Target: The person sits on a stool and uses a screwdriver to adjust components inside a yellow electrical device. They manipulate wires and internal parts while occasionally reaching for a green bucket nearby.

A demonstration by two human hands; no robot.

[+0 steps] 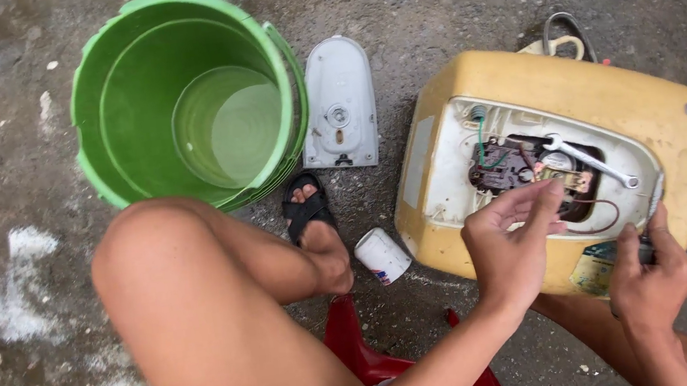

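The left hand [511, 244] is half open, its fingertips touching the small parts inside the open yellow box [608, 94]. The right hand [650, 270] is closed around a thin tool [652, 209] at the box's edge. A silver wrench [588, 160] lies in the opening. The box sits on the ground beside a white cup [382, 255], a white cover [340, 103] and a green bucket [114, 107] of water.

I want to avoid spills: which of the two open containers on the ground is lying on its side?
The small white cup beside the sandalled foot lies tipped over; the big green bucket stands upright, holding water.
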